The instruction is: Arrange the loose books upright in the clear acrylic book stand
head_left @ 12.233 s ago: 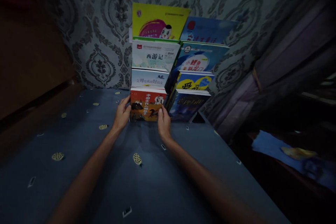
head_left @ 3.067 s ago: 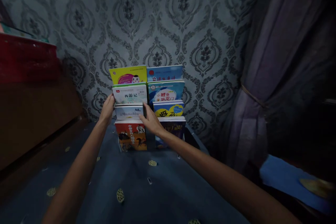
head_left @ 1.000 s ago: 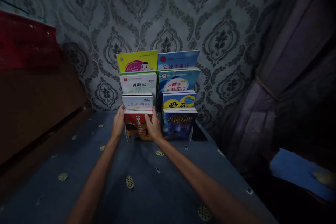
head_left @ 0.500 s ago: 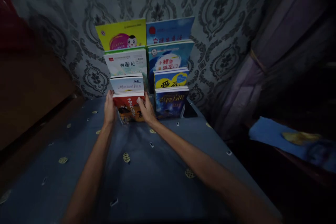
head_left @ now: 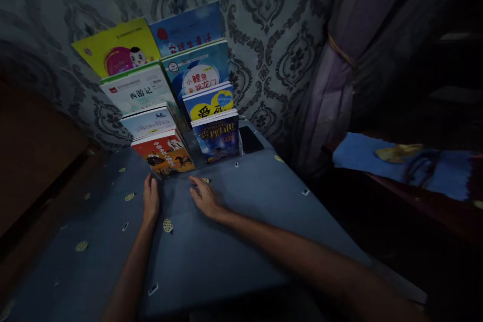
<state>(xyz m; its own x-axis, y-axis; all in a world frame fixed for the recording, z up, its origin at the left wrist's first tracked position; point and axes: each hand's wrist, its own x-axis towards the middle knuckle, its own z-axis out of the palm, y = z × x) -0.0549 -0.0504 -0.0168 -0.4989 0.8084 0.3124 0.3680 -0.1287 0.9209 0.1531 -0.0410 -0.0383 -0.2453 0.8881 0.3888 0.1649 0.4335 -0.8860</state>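
Two stepped rows of upright books stand at the back of the table. At the front of the left row is a red and orange book (head_left: 164, 155), with a pale blue book (head_left: 151, 122), a white-green book (head_left: 138, 93) and a yellow book (head_left: 121, 48) rising behind it. A dark blue book (head_left: 219, 136) fronts the right row. My left hand (head_left: 151, 195) rests near the red book's lower left corner, fingers extended and holding nothing. In front of that book, my right hand (head_left: 204, 198) is open, its fingers apart and empty.
A dark phone-like slab (head_left: 250, 139) lies right of the books. The blue patterned cloth (head_left: 241, 241) covers the table. Patterned wall covering (head_left: 264, 35) rises behind, with a tied purple curtain (head_left: 332, 85) at right. A blue cloth (head_left: 358, 153) lies on a surface farther right.
Both hands have let go of the red and orange book and drawn back toward me. The view has turned right, so the books appear farther left and tilted.
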